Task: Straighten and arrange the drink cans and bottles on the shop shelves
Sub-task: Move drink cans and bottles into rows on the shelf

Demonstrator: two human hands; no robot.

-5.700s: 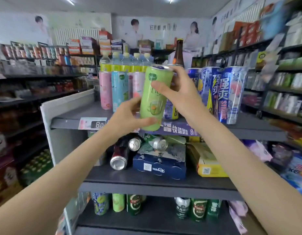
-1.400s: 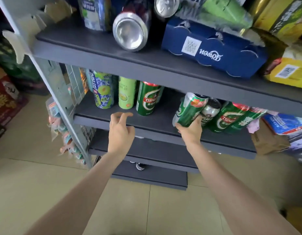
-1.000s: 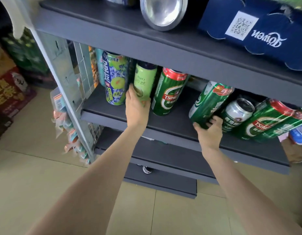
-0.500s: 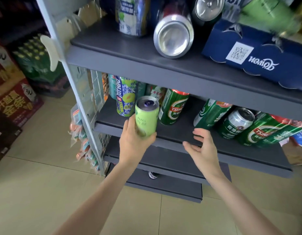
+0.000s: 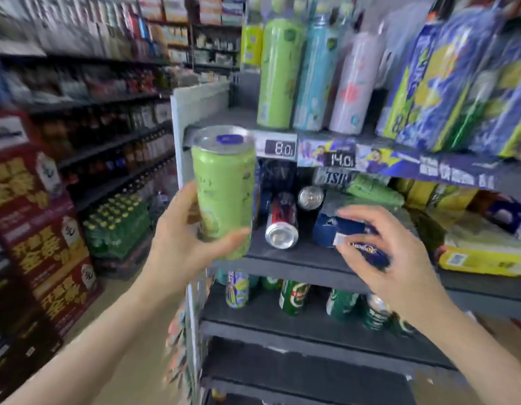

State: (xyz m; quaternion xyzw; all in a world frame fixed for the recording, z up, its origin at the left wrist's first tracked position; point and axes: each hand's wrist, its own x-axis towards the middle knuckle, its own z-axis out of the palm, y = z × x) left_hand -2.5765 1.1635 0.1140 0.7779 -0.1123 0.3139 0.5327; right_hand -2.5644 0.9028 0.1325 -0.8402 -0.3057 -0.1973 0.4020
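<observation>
We can read "8.0" on the white price tag (image 5: 280, 147) at the top shelf's front edge. At 3 o'clock from it, the purple shelf strip (image 5: 399, 163) shows "14.0". The other can and carton prints are too blurred for us.

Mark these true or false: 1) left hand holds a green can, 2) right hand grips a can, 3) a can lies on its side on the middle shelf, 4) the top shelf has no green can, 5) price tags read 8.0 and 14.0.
1) True: the left hand holds the green can upright.
2) False: the right hand holds nothing, its fingers spread.
3) True: a fallen can lies on the middle shelf.
4) False: a tall green can stands there.
5) True: price tags.
</observation>
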